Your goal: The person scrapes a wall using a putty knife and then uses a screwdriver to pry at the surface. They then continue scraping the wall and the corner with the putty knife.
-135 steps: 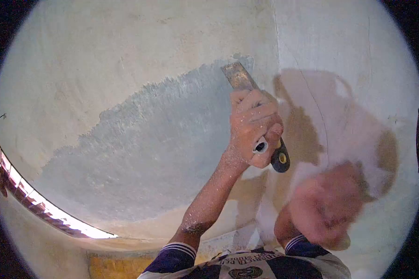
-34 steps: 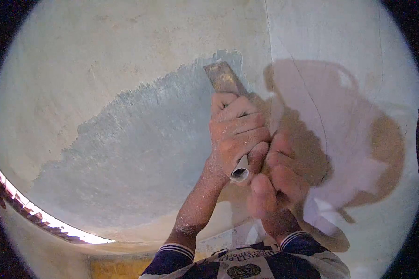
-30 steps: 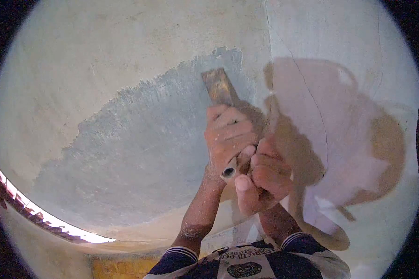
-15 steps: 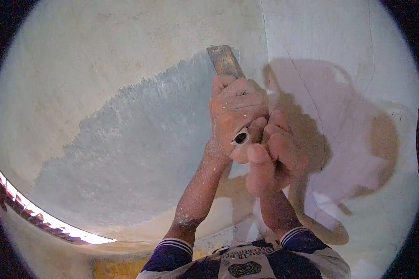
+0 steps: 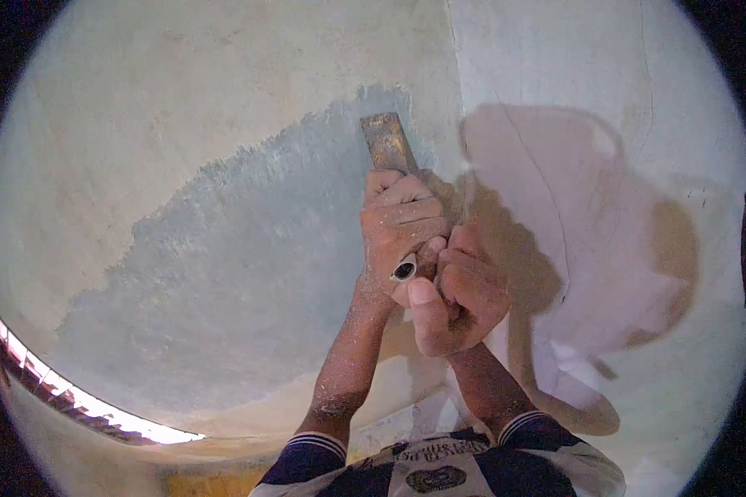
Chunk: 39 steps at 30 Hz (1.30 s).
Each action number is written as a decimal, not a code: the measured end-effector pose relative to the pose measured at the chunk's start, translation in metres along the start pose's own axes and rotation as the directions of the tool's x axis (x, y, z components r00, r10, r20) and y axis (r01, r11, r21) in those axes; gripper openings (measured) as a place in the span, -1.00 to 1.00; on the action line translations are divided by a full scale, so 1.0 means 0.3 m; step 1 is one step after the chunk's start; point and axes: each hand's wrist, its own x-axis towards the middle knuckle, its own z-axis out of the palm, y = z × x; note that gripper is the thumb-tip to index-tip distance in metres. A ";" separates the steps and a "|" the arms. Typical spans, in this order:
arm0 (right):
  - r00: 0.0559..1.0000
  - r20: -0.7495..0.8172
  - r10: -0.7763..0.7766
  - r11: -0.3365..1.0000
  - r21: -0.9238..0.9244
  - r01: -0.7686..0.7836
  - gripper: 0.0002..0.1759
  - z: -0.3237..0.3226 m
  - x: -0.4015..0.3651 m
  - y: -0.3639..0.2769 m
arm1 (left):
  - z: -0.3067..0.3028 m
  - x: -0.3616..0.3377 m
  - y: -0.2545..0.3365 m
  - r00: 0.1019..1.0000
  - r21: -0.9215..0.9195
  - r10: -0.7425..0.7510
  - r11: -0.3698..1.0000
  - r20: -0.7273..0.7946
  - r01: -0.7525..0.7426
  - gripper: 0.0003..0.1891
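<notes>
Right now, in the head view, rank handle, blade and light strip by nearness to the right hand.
1. handle, against the right hand, by its thumb.
2. blade, above, at the grey patch edge.
3. light strip, far lower left.

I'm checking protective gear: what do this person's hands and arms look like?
No gloves: left hand and right hand are bare, left forearm speckled with pale dust. Short dark-blue sleeves end in white-striped cuffs.
</notes>
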 end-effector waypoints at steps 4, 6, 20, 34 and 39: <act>0.989 -0.136 -0.049 0.998 -0.033 0.045 -0.54 0.020 0.068 0.039 | 0.020 0.105 -0.057 0.999 0.146 0.046 0.988 -0.015 -0.043 -0.65; 0.994 -0.107 0.017 0.999 0.046 -0.012 -0.55 0.006 0.072 0.030 | 0.030 0.085 -0.045 1.000 0.133 0.027 0.991 -0.014 -0.025 -0.68; 1.000 0.016 -0.016 1.000 0.019 0.016 -0.57 -0.108 -0.136 0.044 | 0.070 -0.076 0.073 0.986 -0.024 -0.139 0.990 0.096 0.142 -0.78; 0.821 -0.234 0.520 0.853 0.187 -0.487 -0.80 -0.094 -0.342 0.010 | 0.082 -0.194 0.132 0.978 0.075 -0.130 0.990 0.165 0.118 -0.73; 0.502 0.142 0.853 0.455 0.266 -0.850 -0.71 -0.171 -0.378 -0.046 | 0.070 -0.295 0.162 0.946 0.038 -0.218 0.976 0.239 0.215 -0.81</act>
